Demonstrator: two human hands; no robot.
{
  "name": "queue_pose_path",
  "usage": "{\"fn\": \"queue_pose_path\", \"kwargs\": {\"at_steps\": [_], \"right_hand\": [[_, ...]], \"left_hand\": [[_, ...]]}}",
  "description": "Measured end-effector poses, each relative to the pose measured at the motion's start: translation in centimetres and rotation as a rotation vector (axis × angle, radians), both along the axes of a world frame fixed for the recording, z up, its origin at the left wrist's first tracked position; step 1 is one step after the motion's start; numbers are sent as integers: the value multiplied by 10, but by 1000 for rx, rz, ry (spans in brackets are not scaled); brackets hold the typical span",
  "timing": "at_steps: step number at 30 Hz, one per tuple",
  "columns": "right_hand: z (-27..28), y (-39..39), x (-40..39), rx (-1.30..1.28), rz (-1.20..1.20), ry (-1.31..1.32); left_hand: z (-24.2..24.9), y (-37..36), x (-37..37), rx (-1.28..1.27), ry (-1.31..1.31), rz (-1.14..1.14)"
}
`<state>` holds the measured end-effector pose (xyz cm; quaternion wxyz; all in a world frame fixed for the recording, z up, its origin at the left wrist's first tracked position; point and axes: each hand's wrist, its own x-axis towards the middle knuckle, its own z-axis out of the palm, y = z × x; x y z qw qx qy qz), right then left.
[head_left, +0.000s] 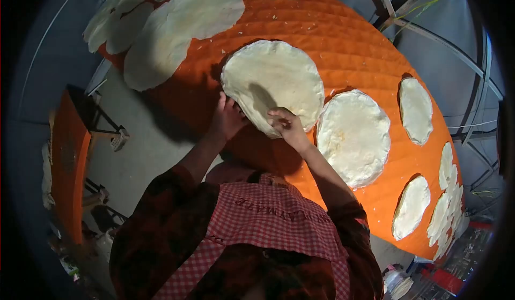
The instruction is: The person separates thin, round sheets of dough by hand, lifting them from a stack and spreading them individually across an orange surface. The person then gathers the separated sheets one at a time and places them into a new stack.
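A thick round of pale flatbread dough [279,77], which looks like a stack of thin sheets, lies on the orange quilted cloth in front of me. My left hand [232,119] rests at its lower left rim, fingers spread and touching or nearly touching the edge. Over the lower part of the round is my right hand [288,127], with loosely bent fingers apart and nothing visible in them. Its shadow falls on the dough. A second thick dough round [354,139] sits close by on the right, beside my right forearm.
Overlapping thin dough sheets [209,10] cover the cloth's far left. Smaller dough pieces [416,111] lie to the right, with an overlapping group [446,209] near the right edge. The orange cloth [332,42] carries small crumbs. Another orange-covered table [72,155] stands left, and metal frame bars [440,40] rise behind.
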<state>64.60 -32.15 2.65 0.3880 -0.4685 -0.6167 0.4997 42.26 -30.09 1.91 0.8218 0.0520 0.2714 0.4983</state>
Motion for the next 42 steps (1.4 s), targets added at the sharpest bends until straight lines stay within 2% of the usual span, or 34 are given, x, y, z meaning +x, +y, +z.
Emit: {"fn": "queue_pose_path", "kwargs": {"at_steps": [2,5,11,12,15,20,22,23,25,26,29,31,33,36,39,42], "right_hand": [[-13,18,-11,230,48,-138],[-12,29,-26,-28,65,-92],[4,27,-48,73,21,-185],[-5,28,-51,15,-72,-50],[-8,46,-28,-303,6,-76],[-12,37,-32,-154,-217,-87],[-15,32,-42,-49,-248,-119],[-14,32,-42,-54,-220,-211],[-11,28,-41,-75,-154,-394],[-17,34,-33,110,-92,-580],[-39,52,-6,-55,21,-110],[-44,57,-8,-49,44,-181],[-37,48,-18,-316,-27,-65],[-13,34,-35,-281,-24,-29],[3,27,-41,-365,-69,115],[-9,27,-31,-349,-62,47]], "left_hand": [[-11,2,-1,93,69,-54],[-5,-2,-3,168,101,-62],[-5,10,-10,181,171,-64],[-7,13,-11,174,169,-74],[-8,19,-14,155,159,-101],[-1,20,-14,99,227,-106],[-5,17,-4,78,369,-79],[-8,15,0,65,441,-63],[-12,10,1,49,412,-35],[-13,10,1,43,398,-17],[-19,10,-1,178,352,-21],[5,12,-4,147,352,-57],[12,12,-2,126,377,-50],[3,13,7,141,471,1],[-5,12,15,174,575,17],[-4,16,23,228,657,58]]}}
